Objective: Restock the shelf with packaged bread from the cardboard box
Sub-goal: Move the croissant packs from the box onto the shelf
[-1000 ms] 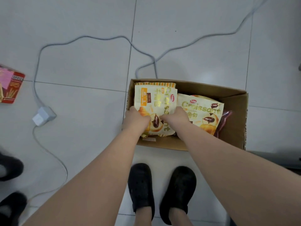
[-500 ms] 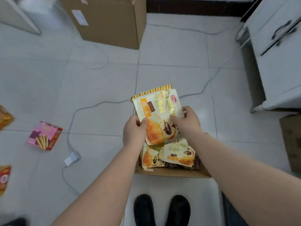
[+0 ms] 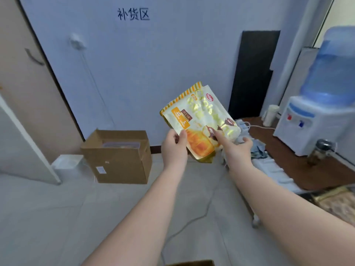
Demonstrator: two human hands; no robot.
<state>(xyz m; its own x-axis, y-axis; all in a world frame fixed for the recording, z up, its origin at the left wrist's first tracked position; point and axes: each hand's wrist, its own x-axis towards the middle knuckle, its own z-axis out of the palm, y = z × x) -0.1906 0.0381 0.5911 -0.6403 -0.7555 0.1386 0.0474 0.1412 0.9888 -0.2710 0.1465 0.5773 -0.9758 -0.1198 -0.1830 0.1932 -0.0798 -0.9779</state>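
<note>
Bread packets (image 3: 199,123) rose clear of box since earlier frame, held chest-high. Left hand (image 3: 173,145) pinched lower-left corner; right hand (image 3: 235,148) gripped lower-right edge. Long axis tilted up-right; shelf unseen.

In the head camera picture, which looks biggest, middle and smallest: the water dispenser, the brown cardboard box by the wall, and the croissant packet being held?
1. Water dispenser, cut off by the frame edge.
2. Cardboard box.
3. Croissant packet, though it is nearest the camera, so it looks larger than it is.

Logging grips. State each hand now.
Left hand: pinching the yellow-and-white plastic croissant packet.
Right hand: holding the same packet, index finger extended.
</note>
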